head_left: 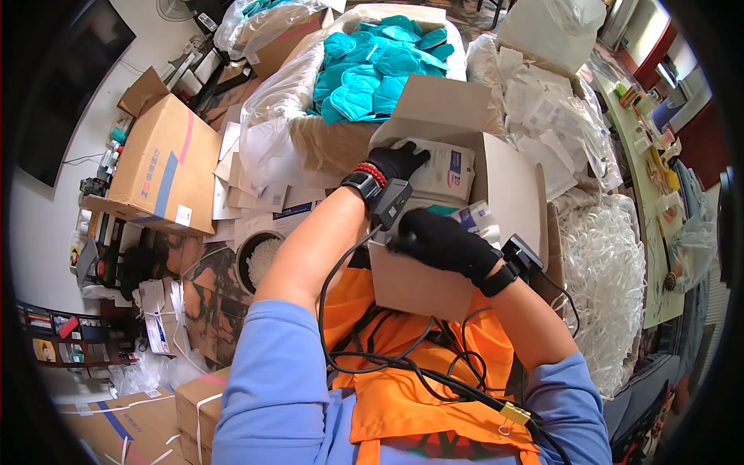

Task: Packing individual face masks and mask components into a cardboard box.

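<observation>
An open cardboard box (422, 279) stands in front of me with its flaps up. White printed packets (446, 172) lie stacked at its far end. My left hand (397, 160), in a black glove, rests by the packets' left edge, fingers stretched over them. In the near half of the box, my right hand (442, 242), also black-gloved, has its fingers curled downward; whatever is in them is hidden. Beside it shows another white-and-blue packet (479, 218), with a bit of teal material (442, 209) next to it.
Teal folded masks (372, 74) fill a plastic-lined box beyond. Clear packets (546, 116) fill a bag at the far right, above a heap of white straps (601, 287). At left are a large carton (159, 167) and a pot of white granules (260, 256). Black cables (403, 360) cross my apron.
</observation>
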Demonstrator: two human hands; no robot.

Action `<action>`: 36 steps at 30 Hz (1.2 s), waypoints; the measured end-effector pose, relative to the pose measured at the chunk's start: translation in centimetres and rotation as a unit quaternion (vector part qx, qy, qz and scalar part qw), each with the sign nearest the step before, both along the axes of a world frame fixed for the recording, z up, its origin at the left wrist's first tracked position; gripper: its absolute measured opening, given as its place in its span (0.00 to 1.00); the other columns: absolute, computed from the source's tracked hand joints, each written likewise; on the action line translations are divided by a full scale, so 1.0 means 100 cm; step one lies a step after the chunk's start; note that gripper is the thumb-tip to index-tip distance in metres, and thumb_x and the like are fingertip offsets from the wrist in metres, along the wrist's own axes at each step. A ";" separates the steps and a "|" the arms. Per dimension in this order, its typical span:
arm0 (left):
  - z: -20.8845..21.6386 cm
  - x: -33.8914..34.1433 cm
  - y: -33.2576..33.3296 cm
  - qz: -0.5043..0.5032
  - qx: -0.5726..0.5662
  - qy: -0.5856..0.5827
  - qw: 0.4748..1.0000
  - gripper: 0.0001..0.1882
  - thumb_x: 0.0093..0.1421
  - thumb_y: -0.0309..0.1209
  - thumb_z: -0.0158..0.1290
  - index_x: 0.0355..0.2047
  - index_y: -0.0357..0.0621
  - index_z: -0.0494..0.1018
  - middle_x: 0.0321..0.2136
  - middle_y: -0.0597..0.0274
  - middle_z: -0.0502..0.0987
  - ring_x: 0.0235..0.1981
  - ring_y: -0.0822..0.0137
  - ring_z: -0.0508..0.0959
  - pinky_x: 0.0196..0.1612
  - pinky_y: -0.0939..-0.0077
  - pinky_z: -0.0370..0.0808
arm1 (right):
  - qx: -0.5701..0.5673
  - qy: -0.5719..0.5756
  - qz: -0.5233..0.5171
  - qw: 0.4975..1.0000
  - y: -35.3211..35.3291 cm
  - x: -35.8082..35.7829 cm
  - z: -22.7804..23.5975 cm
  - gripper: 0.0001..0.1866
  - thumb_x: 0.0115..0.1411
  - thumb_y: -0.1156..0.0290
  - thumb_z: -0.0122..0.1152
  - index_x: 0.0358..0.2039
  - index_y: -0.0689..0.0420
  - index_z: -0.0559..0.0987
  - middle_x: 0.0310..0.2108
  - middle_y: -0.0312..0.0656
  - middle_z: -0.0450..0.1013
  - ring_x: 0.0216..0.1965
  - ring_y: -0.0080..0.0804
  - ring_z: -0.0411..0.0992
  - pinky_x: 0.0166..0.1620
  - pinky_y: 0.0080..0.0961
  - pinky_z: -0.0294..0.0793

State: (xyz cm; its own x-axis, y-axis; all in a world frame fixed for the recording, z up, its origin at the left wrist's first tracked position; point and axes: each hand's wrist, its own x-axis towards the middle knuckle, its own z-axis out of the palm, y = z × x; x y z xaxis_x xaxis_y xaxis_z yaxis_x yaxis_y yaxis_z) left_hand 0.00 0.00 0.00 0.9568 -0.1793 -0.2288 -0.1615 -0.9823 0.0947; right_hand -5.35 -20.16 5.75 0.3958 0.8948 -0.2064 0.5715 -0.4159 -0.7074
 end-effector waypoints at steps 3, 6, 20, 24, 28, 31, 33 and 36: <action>0.009 -0.018 -0.013 0.012 -0.033 -0.017 0.999 0.47 0.43 0.25 0.60 0.65 0.61 0.55 0.65 0.52 0.55 0.65 0.53 0.58 0.63 0.60 0.62 | 0.024 0.086 0.083 0.993 -0.011 -0.011 0.009 0.21 0.60 0.51 0.53 0.39 0.58 0.77 0.35 0.52 0.75 0.39 0.47 0.73 0.43 0.37 0.71; 0.012 -0.023 -0.027 0.040 -0.070 -0.030 0.996 0.44 0.44 0.25 0.59 0.63 0.59 0.57 0.63 0.51 0.58 0.62 0.53 0.62 0.61 0.62 0.64 | -0.008 0.100 0.063 0.993 -0.026 -0.006 0.014 0.21 0.61 0.52 0.53 0.39 0.58 0.77 0.34 0.51 0.74 0.39 0.46 0.73 0.44 0.34 0.71; 0.109 -0.072 0.002 0.060 -0.254 -0.323 0.910 0.10 0.57 0.37 0.56 0.31 0.43 0.76 0.27 0.53 0.78 0.30 0.54 0.79 0.33 0.67 0.74 | 0.328 -0.379 -0.169 0.849 0.003 0.032 0.075 0.12 0.48 0.75 0.67 0.33 0.57 0.75 0.33 0.44 0.73 0.38 0.43 0.73 0.43 0.32 0.72; 0.114 -0.079 -0.008 0.032 -0.275 -0.304 0.912 0.11 0.59 0.37 0.54 0.31 0.43 0.77 0.22 0.51 0.77 0.26 0.52 0.78 0.31 0.65 0.74 | 0.230 -0.179 -0.083 0.953 0.000 0.068 0.071 0.11 0.52 0.74 0.65 0.36 0.61 0.78 0.32 0.46 0.76 0.35 0.40 0.75 0.41 0.30 0.73; 0.110 -0.083 -0.012 0.029 -0.408 -0.265 0.873 0.13 0.62 0.38 0.51 0.32 0.40 0.77 0.25 0.50 0.78 0.28 0.52 0.79 0.32 0.66 0.75 | 0.263 0.009 -0.028 0.964 0.005 0.068 0.061 0.08 0.56 0.74 0.62 0.36 0.63 0.79 0.32 0.46 0.78 0.33 0.33 0.77 0.39 0.27 0.74; 0.102 -0.081 -0.019 0.056 -0.408 -0.263 0.873 0.13 0.63 0.35 0.50 0.36 0.37 0.77 0.30 0.49 0.80 0.32 0.55 0.81 0.35 0.68 0.75 | 0.259 0.012 -0.027 0.965 0.006 0.068 0.053 0.08 0.57 0.72 0.62 0.35 0.62 0.79 0.31 0.46 0.78 0.34 0.35 0.76 0.39 0.28 0.74; 0.100 -0.082 -0.027 0.130 -0.424 -0.251 0.861 0.13 0.63 0.34 0.49 0.36 0.37 0.77 0.31 0.49 0.80 0.34 0.54 0.81 0.36 0.68 0.75 | 0.258 -0.069 -0.049 0.962 0.008 0.062 0.052 0.08 0.58 0.70 0.60 0.34 0.61 0.79 0.30 0.46 0.77 0.33 0.38 0.76 0.38 0.30 0.74; 0.078 -0.074 -0.038 0.145 -0.474 -0.322 0.807 0.14 0.62 0.39 0.50 0.31 0.40 0.78 0.27 0.48 0.79 0.31 0.51 0.80 0.35 0.65 0.75 | 0.249 -0.264 -0.065 0.930 0.008 0.047 0.060 0.07 0.56 0.69 0.58 0.28 0.58 0.78 0.25 0.45 0.74 0.31 0.42 0.74 0.35 0.33 0.73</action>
State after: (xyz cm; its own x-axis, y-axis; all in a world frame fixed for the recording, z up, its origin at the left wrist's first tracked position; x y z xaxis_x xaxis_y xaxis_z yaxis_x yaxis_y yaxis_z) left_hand -7.41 -3.83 7.85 0.8557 0.2708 0.4409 -0.2534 -0.5236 0.8134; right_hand -0.65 -19.38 11.78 0.4357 0.7650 0.4743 0.8617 -0.2023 -0.4653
